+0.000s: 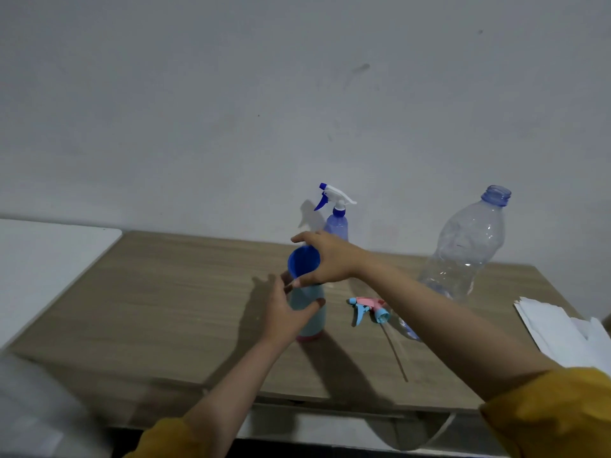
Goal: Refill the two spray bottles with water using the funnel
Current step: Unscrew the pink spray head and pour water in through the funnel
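A light-blue spray bottle [312, 320] with a pink base stands uncapped on the wooden table [165, 309]. My left hand [284, 312] wraps around its body. My right hand [327, 259] holds a blue funnel [303, 261] at the bottle's neck. The bottle's pink and blue trigger head [368, 308] lies on the table to the right, its dip tube trailing toward me. A second blue spray bottle [337, 223] with a white and blue trigger stands behind, against the wall. A large clear water bottle [469, 249] stands open at the right and looks nearly empty.
White papers [562, 328] lie at the table's right edge. A white surface [43, 262] adjoins the table on the left. A grey wall [297, 94] runs right behind the table.
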### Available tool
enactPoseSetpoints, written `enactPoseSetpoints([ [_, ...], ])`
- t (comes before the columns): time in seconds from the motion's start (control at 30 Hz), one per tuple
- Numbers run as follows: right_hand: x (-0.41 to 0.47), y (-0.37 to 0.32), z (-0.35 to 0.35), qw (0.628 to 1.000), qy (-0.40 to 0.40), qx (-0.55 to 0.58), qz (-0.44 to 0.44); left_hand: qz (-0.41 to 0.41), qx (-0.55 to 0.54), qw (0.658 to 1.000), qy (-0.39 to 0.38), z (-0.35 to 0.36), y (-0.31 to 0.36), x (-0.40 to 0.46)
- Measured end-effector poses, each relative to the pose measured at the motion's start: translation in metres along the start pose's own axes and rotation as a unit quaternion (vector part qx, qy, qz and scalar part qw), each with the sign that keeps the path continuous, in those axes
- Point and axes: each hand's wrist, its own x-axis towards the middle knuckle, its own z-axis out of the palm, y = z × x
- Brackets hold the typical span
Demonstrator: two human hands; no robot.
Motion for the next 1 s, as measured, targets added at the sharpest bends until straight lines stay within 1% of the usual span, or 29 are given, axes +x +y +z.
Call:
enactPoseSetpoints([
  [0.07, 0.001, -0.001, 0.0, 1.0, -0.001, 0.012, -0.005, -0.022, 0.014, 1.0, -0.01, 0.002, -0.004, 0.002],
  [0.13, 0.0, -0.001, 0.0, 1.0, 0.004, -0.007, -0.014, -0.035, 0.039, 0.998, -0.019, 0.004, -0.004, 0.003],
  [0.27, -0.014, -0.002, -0.013, 0.997, 0.047, -0.029, -0.044, -0.023, 0.088, 0.996, -0.016, 0.004, -0.007, 0.006],
  [0.33, -0.027, 0.003, -0.023, 0.995, 0.084, 0.001, -0.045, -0.009, 0.11, 0.994, -0.017, 0.001, -0.011, 0.005],
  [0.4, -0.044, 0.014, -0.029, 0.991, 0.121, 0.057, -0.03, -0.001, 0.113, 0.993, -0.017, -0.001, -0.012, 0.004],
  [0.5, -0.075, 0.034, -0.021, 0.968, 0.186, 0.166, 0.011, 0.011, 0.105, 0.994, -0.013, -0.001, -0.013, 0.003],
  [0.57, -0.094, 0.05, 0.002, 0.938, 0.214, 0.267, 0.058, 0.019, 0.105, 0.994, -0.003, 0.0, -0.016, 0.003],
  [0.63, -0.109, 0.062, 0.034, 0.898, 0.248, 0.346, 0.112, 0.023, 0.113, 0.993, -0.001, 0.0, -0.017, 0.003],
  [0.7, -0.12, 0.067, 0.07, 0.862, 0.29, 0.389, 0.146, 0.022, 0.118, 0.993, -0.004, -0.001, -0.016, 0.002],
  [0.77, -0.127, 0.069, 0.105, 0.838, 0.319, 0.41, 0.165, 0.025, 0.12, 0.992, -0.007, -0.002, -0.015, 0.002],
  [0.8, -0.129, 0.069, 0.121, 0.837, 0.321, 0.407, 0.176, 0.024, 0.125, 0.992, -0.009, -0.002, -0.015, 0.001],
  [0.9, -0.129, 0.07, 0.163, 0.854, 0.319, 0.362, 0.197, 0.023, 0.136, 0.99, -0.004, -0.002, -0.013, 0.0],
  [1.0, -0.124, 0.066, 0.188, 0.849, 0.348, 0.331, 0.221, 0.025, 0.157, 0.987, -0.001, -0.003, -0.014, -0.001],
])
